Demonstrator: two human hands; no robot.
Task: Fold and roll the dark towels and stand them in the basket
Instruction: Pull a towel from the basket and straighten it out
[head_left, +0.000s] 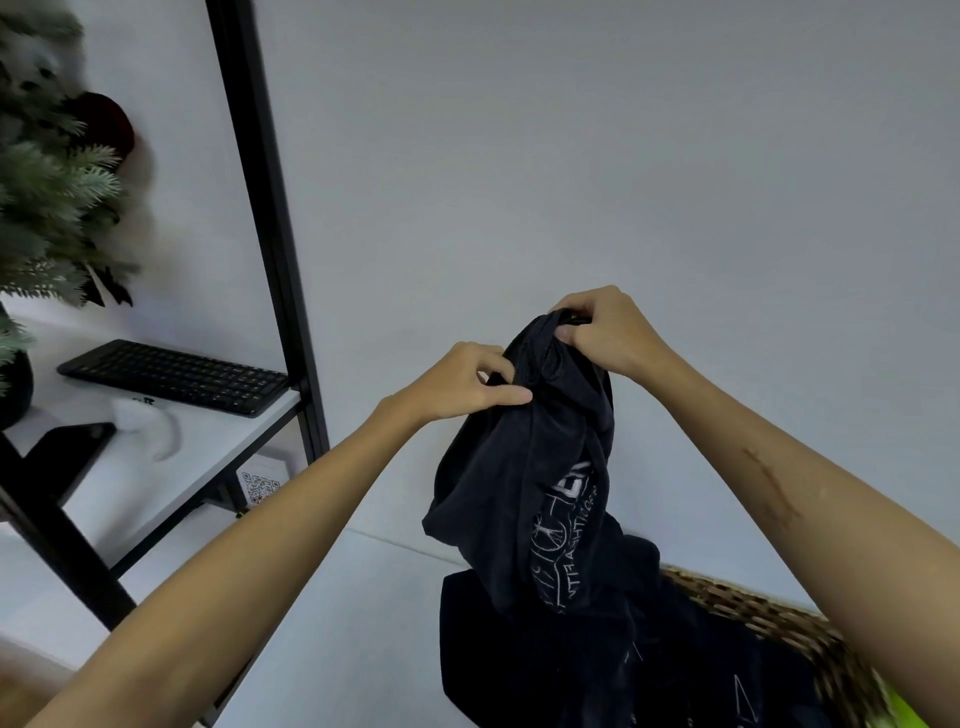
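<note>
Towel (524, 467), dark with white printed lettering, hangs bunched in the air straight above the wicker basket (769, 613), its lower end trailing onto more dark cloth (571, 654) heaped inside that basket and spilling over its near rim. Left of the basket stands a black-framed white shelf (218, 447) carrying a black keyboard (176, 376), a white mouse (150, 423) and a dark phone (67, 447), with frosted fir branches (47, 171) above. My right hand (602, 332) clenches the towel's top edge; my left hand (467, 384), just below, pinches a fold of it between thumb and fingers.
</note>
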